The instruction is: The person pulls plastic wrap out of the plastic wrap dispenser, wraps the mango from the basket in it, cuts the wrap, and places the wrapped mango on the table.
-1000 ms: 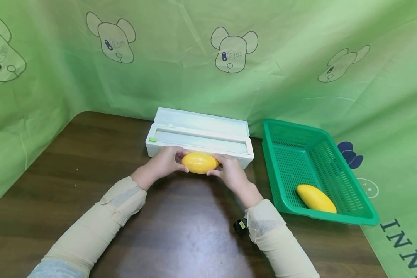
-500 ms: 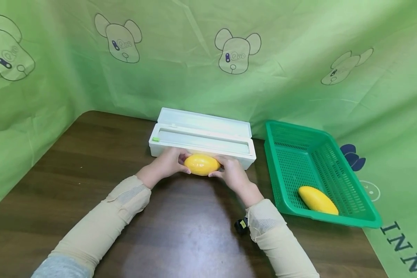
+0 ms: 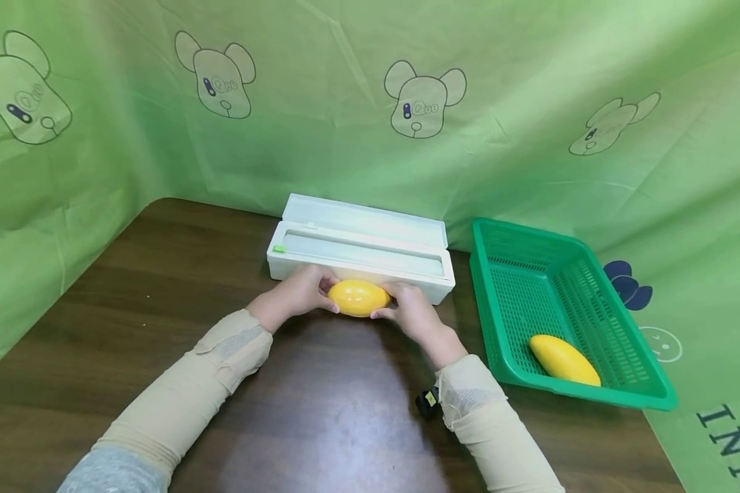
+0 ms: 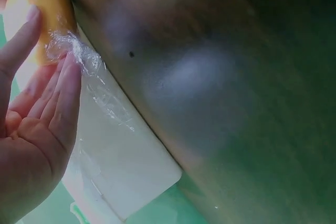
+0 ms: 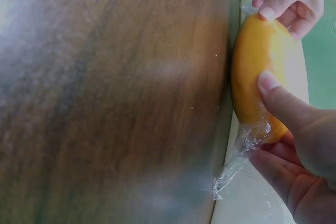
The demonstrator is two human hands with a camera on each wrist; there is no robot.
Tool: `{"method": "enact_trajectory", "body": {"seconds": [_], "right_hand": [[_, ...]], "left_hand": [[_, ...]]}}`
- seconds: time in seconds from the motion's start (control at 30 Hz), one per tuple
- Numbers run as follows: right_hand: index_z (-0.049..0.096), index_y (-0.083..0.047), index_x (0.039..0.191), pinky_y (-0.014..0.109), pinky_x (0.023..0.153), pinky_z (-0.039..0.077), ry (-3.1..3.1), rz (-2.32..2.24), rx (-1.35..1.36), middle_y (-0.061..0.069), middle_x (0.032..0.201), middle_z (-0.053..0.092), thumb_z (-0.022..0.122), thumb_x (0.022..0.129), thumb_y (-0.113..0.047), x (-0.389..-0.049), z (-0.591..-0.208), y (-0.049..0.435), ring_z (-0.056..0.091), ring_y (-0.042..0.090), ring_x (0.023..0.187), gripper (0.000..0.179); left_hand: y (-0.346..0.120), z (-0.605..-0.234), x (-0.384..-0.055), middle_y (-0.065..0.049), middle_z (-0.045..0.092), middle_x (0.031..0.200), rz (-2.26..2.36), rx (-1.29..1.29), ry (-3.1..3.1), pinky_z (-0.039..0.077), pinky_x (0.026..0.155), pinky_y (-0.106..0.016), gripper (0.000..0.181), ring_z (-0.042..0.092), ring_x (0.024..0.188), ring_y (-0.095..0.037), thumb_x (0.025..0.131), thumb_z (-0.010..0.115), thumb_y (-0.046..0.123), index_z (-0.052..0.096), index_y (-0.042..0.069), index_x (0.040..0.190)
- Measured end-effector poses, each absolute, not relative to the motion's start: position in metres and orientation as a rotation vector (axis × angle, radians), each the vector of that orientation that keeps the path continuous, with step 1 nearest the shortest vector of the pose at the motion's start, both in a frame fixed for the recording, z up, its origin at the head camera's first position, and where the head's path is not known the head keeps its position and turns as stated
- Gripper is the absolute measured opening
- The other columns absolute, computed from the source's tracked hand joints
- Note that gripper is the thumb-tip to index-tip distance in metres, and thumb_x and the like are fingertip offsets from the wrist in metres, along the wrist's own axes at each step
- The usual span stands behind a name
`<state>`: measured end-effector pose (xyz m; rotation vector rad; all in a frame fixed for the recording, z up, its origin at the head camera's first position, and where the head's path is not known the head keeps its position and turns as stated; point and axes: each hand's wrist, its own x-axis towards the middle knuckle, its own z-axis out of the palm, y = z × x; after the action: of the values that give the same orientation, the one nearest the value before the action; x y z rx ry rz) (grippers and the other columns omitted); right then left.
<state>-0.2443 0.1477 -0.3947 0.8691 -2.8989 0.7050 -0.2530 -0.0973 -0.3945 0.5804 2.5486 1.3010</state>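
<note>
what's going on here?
A person holds a yellow, mango-shaped fruit with both hands, left hand at one end and right hand at the other. It is at the near side of a long white box whose lid is open. In the wrist views, clear film trails from the fruit. A second yellow fruit lies in the green basket.

Glossy mango (image 3: 358, 298), crinkled plastic film (image 4: 90, 60)
</note>
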Motion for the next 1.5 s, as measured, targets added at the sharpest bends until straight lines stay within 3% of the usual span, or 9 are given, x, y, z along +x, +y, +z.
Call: {"method": "enact_trajectory", "body": {"seconds": [0.27, 0.53, 0.7, 0.9, 1.0, 1.13, 1.23, 1.33, 1.5], "right_hand": [[0.074, -0.003, 0.111, 0.043, 0.091, 0.052, -2.915, 0.756, 0.928, 0.009, 0.105, 0.073, 0.09, 0.079, -0.02, -0.245, -0.391, 0.151, 0.066, 0.026, 0.1, 0.04], [0.067, -0.001, 0.115, 0.044, 0.09, 0.053, -2.928, 0.614, 0.808, 0.012, 0.108, 0.071, 0.098, 0.066, -0.022, -0.234, -0.395, 0.144, 0.067, 0.03, 0.1, 0.062], [0.06, -0.001, 0.113, 0.046, 0.08, 0.056, -2.912, 0.588, 0.717, 0.015, 0.101, 0.071, 0.098, 0.067, -0.018, -0.225, -0.396, 0.141, 0.068, 0.032, 0.09, 0.062], [0.068, -0.006, 0.104, 0.044, 0.069, 0.056, -2.871, 0.49, 0.696, 0.008, 0.098, 0.067, 0.1, 0.063, -0.027, -0.215, -0.39, 0.142, 0.065, 0.028, 0.085, 0.056], [0.071, -0.005, 0.102, 0.045, 0.069, 0.056, -2.829, 0.443, 0.701, 0.01, 0.098, 0.059, 0.101, 0.061, -0.029, -0.213, -0.386, 0.143, 0.062, 0.03, 0.085, 0.056], [0.069, -0.006, 0.106, 0.048, 0.07, 0.056, -2.866, 0.477, 0.675, 0.015, 0.107, 0.062, 0.099, 0.063, -0.03, -0.211, -0.385, 0.144, 0.063, 0.034, 0.086, 0.058], [0.066, -0.006, 0.108, 0.054, 0.075, 0.055, -2.901, 0.509, 0.655, 0.017, 0.114, 0.064, 0.098, 0.065, -0.027, -0.211, -0.385, 0.144, 0.065, 0.036, 0.09, 0.058], [0.065, -0.004, 0.105, 0.059, 0.081, 0.053, -2.893, 0.546, 0.666, 0.017, 0.11, 0.063, 0.099, 0.065, -0.023, -0.211, -0.384, 0.143, 0.065, 0.035, 0.091, 0.056], [0.065, -0.005, 0.097, 0.043, 0.074, 0.053, -2.876, 0.635, 0.695, 0.008, 0.093, 0.059, 0.1, 0.062, -0.02, -0.214, -0.38, 0.145, 0.06, 0.026, 0.081, 0.052]], "left_hand": [[-0.094, -0.392, -0.255, -0.014, 0.074, 0.105, 1.135, 0.615, 2.618, 0.057, 0.087, -0.034, 0.039, 0.07, 0.095, -0.023, 0.079, 0.087, 0.003, 0.073, -0.007, 0.114], [-0.092, -0.392, -0.246, -0.011, 0.073, 0.103, 1.061, 0.596, 2.647, 0.056, 0.087, -0.035, 0.036, 0.069, 0.095, -0.022, 0.082, 0.087, 0.007, 0.071, -0.002, 0.112], [-0.093, -0.391, -0.234, -0.014, 0.07, 0.103, 1.087, 0.547, 2.659, 0.057, 0.087, -0.037, 0.042, 0.069, 0.095, -0.024, 0.082, 0.086, 0.006, 0.061, -0.003, 0.114], [-0.093, -0.388, -0.222, -0.017, 0.071, 0.104, 1.142, 0.543, 2.69, 0.058, 0.086, -0.036, 0.042, 0.071, 0.096, -0.026, 0.082, 0.086, 0.007, 0.061, -0.004, 0.114], [-0.092, -0.386, -0.219, -0.014, 0.072, 0.104, 1.148, 0.594, 2.743, 0.058, 0.085, -0.036, 0.038, 0.071, 0.096, -0.025, 0.082, 0.086, 0.007, 0.065, -0.003, 0.111], [-0.088, -0.383, -0.215, -0.011, 0.073, 0.105, 1.071, 0.655, 2.839, 0.057, 0.086, -0.036, 0.036, 0.069, 0.097, -0.023, 0.081, 0.087, 0.009, 0.071, -0.002, 0.111], [-0.085, -0.381, -0.21, -0.009, 0.069, 0.11, 0.931, 0.656, 2.932, 0.055, 0.086, -0.038, 0.041, 0.064, 0.102, -0.026, 0.08, 0.09, 0.016, 0.074, -0.001, 0.113], [-0.084, -0.377, -0.207, -0.01, 0.063, 0.111, 0.823, 0.629, 3.005, 0.054, 0.082, -0.039, 0.046, 0.059, 0.102, -0.028, 0.078, 0.092, 0.022, 0.076, 0.001, 0.115], [-0.084, -0.378, -0.207, -0.01, 0.065, 0.103, 0.929, 0.635, 2.981, 0.054, 0.079, -0.038, 0.049, 0.06, 0.09, -0.023, 0.079, 0.09, 0.014, 0.068, -0.002, 0.12]]}}
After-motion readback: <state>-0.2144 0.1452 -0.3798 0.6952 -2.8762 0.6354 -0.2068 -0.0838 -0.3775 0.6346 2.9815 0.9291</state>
